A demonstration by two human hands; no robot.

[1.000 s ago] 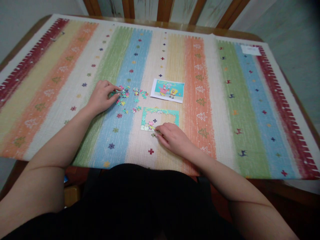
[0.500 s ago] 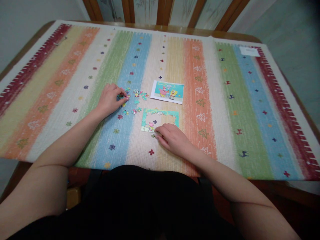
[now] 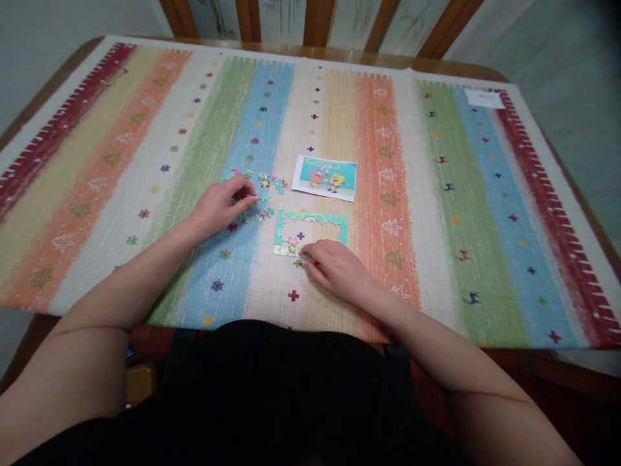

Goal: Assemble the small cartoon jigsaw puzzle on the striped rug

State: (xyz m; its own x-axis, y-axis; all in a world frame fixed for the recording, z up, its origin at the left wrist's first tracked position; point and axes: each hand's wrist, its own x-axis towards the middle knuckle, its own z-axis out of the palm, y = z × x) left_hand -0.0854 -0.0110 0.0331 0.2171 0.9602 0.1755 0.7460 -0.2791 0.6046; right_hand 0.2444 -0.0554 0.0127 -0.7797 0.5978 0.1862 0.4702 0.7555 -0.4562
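A small, partly built jigsaw frame [image 3: 310, 221] with a teal border lies on the striped mat near the front middle. My right hand [image 3: 334, 268] rests on its lower edge, fingers curled and pressed down on the pieces there. Loose puzzle pieces [image 3: 264, 184] are scattered to the frame's upper left. Over that scatter, my left hand [image 3: 218, 208] has its fingertips pinched together; whether a piece sits between them is too small to see. A cartoon reference picture [image 3: 326, 177] lies just behind the frame.
A striped, colourful woven mat [image 3: 436, 194] covers the wooden table [image 3: 451, 65]. At the far right corner lies a white label [image 3: 484, 98]. Wooden slats stand behind the table. My dark-clothed lap is at the table's front edge.
My left hand has moved right and slightly nearer along the loose pieces, toward the puzzle frame. My right hand has stayed on the frame's lower edge.
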